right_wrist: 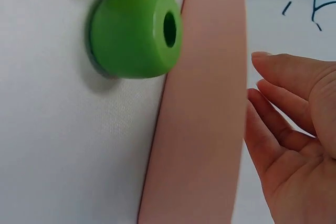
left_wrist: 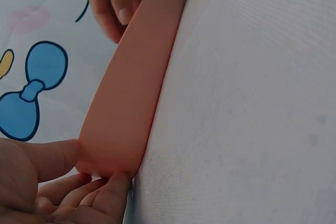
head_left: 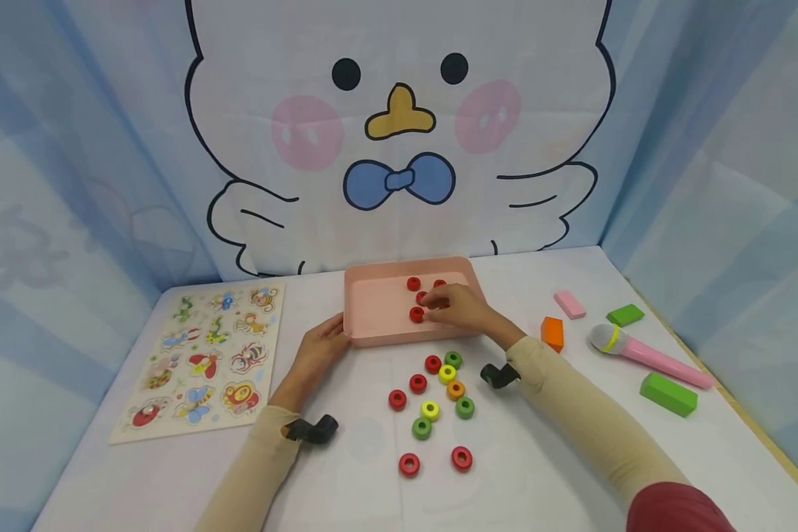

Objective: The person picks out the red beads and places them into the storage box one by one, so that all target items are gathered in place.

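Observation:
A shallow pink tray (head_left: 379,341) stands at the back of the table. My left hand (head_left: 324,343) holds its near left corner, thumb at the rim and fingers against the outer wall (left_wrist: 113,145). Inside the tray lie several red beads (head_left: 414,284), right of its middle. Over them hovers my right hand (head_left: 457,307), fingertips close to the beads. In the right wrist view its thumb and fingers are apart, with nothing visible between them. In front of the tray, several loose beads lie on the table, among them a green bead (right_wrist: 134,32) and a yellow bead (head_left: 430,410).
An insect puzzle board (head_left: 202,362) lies at the left. On the right are a pink toy microphone (head_left: 658,360), an orange block (head_left: 553,334), a pink block (head_left: 570,304) and two green blocks (head_left: 668,394). A printed curtain (head_left: 399,229) hangs behind the table.

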The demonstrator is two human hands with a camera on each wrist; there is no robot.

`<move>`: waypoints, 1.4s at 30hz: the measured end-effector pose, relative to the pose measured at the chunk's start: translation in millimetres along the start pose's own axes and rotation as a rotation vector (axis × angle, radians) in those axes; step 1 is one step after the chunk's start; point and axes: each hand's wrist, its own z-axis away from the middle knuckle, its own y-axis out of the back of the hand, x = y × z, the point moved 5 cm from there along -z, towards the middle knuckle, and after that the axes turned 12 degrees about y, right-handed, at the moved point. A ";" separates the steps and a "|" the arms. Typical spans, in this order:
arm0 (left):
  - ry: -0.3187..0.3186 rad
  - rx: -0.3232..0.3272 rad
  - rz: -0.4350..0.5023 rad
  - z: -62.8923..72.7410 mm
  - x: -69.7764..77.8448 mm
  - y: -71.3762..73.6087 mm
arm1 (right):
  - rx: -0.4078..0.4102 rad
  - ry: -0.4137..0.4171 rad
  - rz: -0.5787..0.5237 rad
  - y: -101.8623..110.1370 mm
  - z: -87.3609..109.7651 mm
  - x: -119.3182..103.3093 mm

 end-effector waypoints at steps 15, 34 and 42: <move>-0.013 -0.004 0.010 -0.3 0.0 5.0 | -0.017 0.058 -0.182 -2.4 51.3 -31.7; -0.031 -0.027 0.009 3.8 2.0 0.8 | -0.099 0.025 -0.129 -30.0 63.5 -28.2; -0.022 -0.027 0.003 2.7 2.4 -0.9 | -0.142 -0.020 -0.042 -33.1 61.0 -31.7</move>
